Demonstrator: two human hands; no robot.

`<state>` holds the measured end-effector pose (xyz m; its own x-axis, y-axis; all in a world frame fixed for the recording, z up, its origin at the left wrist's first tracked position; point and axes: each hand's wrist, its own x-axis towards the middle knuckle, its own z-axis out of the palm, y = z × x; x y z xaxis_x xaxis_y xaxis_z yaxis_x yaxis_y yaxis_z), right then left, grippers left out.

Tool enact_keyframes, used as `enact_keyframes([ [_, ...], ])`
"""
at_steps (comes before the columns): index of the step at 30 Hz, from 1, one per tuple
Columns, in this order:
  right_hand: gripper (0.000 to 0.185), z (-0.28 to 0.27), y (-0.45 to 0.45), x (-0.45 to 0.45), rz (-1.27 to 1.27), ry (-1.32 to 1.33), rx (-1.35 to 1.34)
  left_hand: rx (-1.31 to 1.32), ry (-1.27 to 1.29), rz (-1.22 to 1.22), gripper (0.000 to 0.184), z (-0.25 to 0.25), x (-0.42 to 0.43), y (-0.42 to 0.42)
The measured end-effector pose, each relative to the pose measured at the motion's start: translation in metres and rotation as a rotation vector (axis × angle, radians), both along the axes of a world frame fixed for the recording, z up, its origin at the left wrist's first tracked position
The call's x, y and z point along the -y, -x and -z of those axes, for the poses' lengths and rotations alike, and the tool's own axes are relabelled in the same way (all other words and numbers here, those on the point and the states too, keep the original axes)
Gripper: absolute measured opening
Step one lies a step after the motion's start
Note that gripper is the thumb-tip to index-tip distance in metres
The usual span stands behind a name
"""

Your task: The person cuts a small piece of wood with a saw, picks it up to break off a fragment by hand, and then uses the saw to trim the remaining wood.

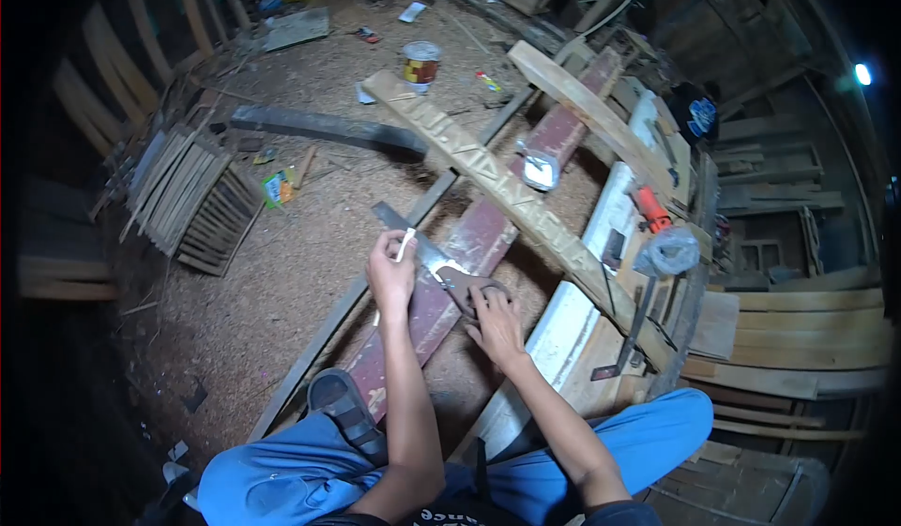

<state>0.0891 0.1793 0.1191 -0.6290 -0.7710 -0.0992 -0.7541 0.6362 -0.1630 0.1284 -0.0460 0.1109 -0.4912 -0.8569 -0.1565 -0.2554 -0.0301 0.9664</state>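
Saw (436, 261) lies across the reddish beam (486, 230), between the hands. Left hand (389, 271): closed on a thin pale strip (405, 244), beside the blade. Right hand (497, 324): fingers on saw's handle; closure cannot be told.

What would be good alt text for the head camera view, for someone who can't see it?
A seated person's left hand pinches a pale strip against what looks like a handsaw, with the right hand at its handle, over a maroon plank. A carved beam crosses the plank in a cluttered workshop.
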Motion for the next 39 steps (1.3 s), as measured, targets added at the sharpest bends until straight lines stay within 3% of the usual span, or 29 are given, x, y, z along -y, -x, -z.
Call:
enact_keyframes([
  [5,0.078,0.045,-0.004,0.007,-0.015,-0.015,-0.209,-0.001,-0.095,-0.058,0.022,0.042,0.002,-0.018],
  [7,0.078,0.053,-0.003,0.01,0.016,-0.038,-0.233,-0.13,-0.333,-0.084,0.028,0.053,0.002,-0.023],
  [8,0.078,0.056,-0.001,0.009,0.006,-0.033,-0.231,-0.13,-0.327,-0.094,0.028,0.059,0.001,-0.025],
  [10,0.071,0.043,0.0,0.013,0.049,0.126,0.098,-0.141,-0.386,-0.118,0.032,0.06,-0.009,-0.025],
  [12,0.063,0.023,-0.001,0.022,0.079,0.161,0.098,-0.067,-0.391,-0.163,0.024,0.063,-0.019,-0.021],
  [14,0.054,-0.013,-0.004,0.034,0.376,0.227,0.46,0.023,-0.19,-0.16,0.013,0.064,-0.035,-0.02],
  [16,0.047,-0.019,-0.008,0.032,0.395,0.289,0.446,0.013,-0.145,-0.229,0.01,0.069,-0.052,-0.016],
  [18,0.046,-0.02,-0.014,0.028,0.424,0.664,0.339,0.172,-0.022,-0.254,0.009,0.073,-0.065,-0.015],
  [19,0.043,-0.021,-0.009,0.028,0.264,0.758,0.172,0.223,0.039,-0.266,0.008,0.085,-0.069,-0.013],
  [20,0.043,-0.025,-0.009,0.023,0.264,0.754,0.17,0.223,0.035,-0.265,0.008,0.097,-0.074,-0.011],
  [22,0.042,-0.067,-0.016,0.028,0.772,0.73,0.94,0.362,0.355,-0.259,0.011,0.089,-0.079,-0.01],
  [26,0.045,-0.075,-0.017,0.031,0.903,0.876,1.221,0.49,0.375,-0.176,0.018,0.077,-0.085,-0.018],
  [35,0.047,-0.089,-0.013,0.039,0.999,0.909,1.342,0.476,0.565,-0.147,0.025,0.086,-0.09,-0.03],
  [39,0.048,-0.093,-0.016,0.036,1.021,0.939,1.424,0.465,0.518,-0.085,0.022,0.097,-0.089,-0.036],
])
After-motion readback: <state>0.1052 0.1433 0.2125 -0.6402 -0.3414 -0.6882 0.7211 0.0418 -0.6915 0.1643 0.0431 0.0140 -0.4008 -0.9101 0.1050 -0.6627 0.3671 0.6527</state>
